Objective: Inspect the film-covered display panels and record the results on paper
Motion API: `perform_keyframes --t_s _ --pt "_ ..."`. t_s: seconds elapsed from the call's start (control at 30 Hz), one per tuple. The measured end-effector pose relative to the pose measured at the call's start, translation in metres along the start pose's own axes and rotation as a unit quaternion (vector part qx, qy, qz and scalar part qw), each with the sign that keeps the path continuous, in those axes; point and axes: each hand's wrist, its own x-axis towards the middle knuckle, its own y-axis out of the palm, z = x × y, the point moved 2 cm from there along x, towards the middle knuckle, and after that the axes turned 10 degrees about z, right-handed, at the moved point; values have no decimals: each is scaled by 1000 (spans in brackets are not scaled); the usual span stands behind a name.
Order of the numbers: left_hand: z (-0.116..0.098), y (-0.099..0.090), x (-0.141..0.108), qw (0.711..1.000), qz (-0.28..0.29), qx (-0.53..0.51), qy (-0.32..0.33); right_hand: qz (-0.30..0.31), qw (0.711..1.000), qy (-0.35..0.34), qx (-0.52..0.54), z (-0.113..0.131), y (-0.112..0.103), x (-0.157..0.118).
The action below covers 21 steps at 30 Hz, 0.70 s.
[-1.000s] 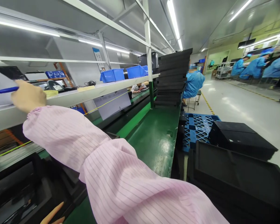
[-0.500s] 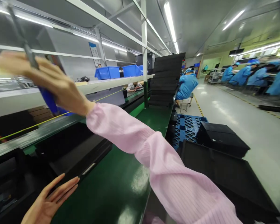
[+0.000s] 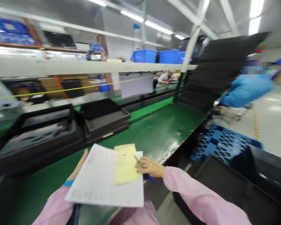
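A white sheaf of paper (image 3: 100, 178) with faint print is held tilted over the green bench. My left hand (image 3: 79, 167) grips its left edge, the thumb side showing and the other fingers hidden behind the sheets. On top, toward the right, lies a yellow slip of paper (image 3: 125, 165) with small marks. My right hand (image 3: 150, 167) is at the right edge of the sheets, closed around a pen (image 3: 150, 178) with a blue end and a thin grey front that points over the yellow slip. Whether its fingers also pinch the paper, I cannot tell.
Black trays (image 3: 107, 120) stand along the bench's left side, one with blurred contents (image 3: 42, 134). Tall stacked black trays (image 3: 215, 68) lean at the far end. Blue bins (image 3: 144, 56) sit on the shelf. To the right are a blue pallet (image 3: 222, 142) and a person in blue (image 3: 248, 87).
My right hand has come down from the upper left to the paper, still with the pen. My left hand, empty before, now holds the sheets. The view has turned left.
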Motion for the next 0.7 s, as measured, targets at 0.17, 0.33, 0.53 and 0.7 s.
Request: perform_keyframes --t_s 0.17,0.33,0.53,0.7 --pt "25 -43 12 997 -6 -73 -3 -76 990 93 75 -37 -3 -18" --pt "43 -48 18 995 -41 -82 34 -108 975 152 124 -66 -4 -7" --pt "53 -72 9 984 -149 -72 69 -125 958 189 174 -88 -6 1" --pt "63 -71 7 959 -252 -40 125 -208 916 272 209 -111 -7 4"
